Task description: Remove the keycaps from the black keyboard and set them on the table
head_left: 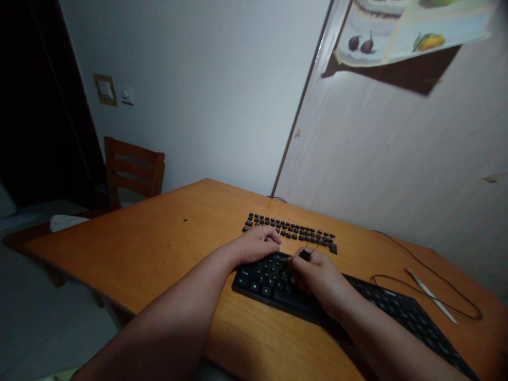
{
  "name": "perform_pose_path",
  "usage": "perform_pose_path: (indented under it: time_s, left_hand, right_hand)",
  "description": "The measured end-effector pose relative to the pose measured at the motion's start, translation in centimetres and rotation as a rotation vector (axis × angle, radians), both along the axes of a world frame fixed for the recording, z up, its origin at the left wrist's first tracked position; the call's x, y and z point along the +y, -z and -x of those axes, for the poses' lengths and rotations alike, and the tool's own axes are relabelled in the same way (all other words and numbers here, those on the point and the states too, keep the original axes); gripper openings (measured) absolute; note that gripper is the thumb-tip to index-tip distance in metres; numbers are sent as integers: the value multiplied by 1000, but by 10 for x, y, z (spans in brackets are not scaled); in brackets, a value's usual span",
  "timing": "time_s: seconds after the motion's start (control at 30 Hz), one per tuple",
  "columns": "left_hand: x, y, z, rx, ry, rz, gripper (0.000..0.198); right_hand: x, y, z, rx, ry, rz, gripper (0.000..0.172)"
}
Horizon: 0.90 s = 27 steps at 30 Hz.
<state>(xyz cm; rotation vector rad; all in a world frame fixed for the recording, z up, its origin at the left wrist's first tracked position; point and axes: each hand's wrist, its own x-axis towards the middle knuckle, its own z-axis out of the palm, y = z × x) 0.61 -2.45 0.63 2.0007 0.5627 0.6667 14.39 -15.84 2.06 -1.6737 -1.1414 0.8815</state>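
A black keyboard [270, 283] lies on the orange wooden table [159, 248], running to the lower right. Behind it, rows of loose black keycaps [291, 230] are laid out on the table. My left hand [256, 244] is curled, resting at the keyboard's far left edge beside the loose keycaps. My right hand [317, 275] is over the keyboard's left half with fingers closed, pinching a small dark piece that looks like a keycap [305, 254] on a thin wire tool.
A black cable [428, 275] loops over the table at right, with a thin white stick [431, 288] lying across it. A wooden chair [133, 169] stands past the table's far left corner. A pale wall panel rises behind the table, with a fruit poster [408, 29] hanging above.
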Motion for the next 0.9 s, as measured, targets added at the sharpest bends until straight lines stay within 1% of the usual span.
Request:
perform_pose_path:
  time_s: [0.1, 0.23, 0.37, 0.47, 0.53, 0.67, 0.77, 0.83, 0.9]
  left_hand:
    - [-1, -2, 0, 8, 1, 5, 21]
    - [-7, -9, 0, -30, 6, 58, 21]
    - [-14, -15, 2, -82, 86, 160, 26]
    - [-15, -15, 2, -99, 150, 210, 28]
    - [-14, -13, 0, -109, 161, 221, 28]
    - [-12, -8, -2, -130, 122, 210, 22]
    - [-11, -7, -1, -140, 106, 224, 26]
    - [-10, -8, 0, -151, 117, 246, 31]
    - [-10, -8, 1, -171, 125, 271, 34]
  right_hand:
    - [-1, -5, -4, 47, 56, -64, 23]
    - [0, -8, -5, 56, 87, -206, 29]
    - [3, -6, -1, 20, 140, -348, 30]
    - [5, -5, 2, -127, 142, -451, 31]
    - [5, -4, 4, -226, 116, -511, 31]
    - [3, -2, 6, -300, 52, -579, 24]
    - [4, 2, 1, -343, 20, -610, 31]
    - [4, 4, -5, -485, -6, -631, 30]
    - [5, 3, -10, -717, -31, -635, 26]
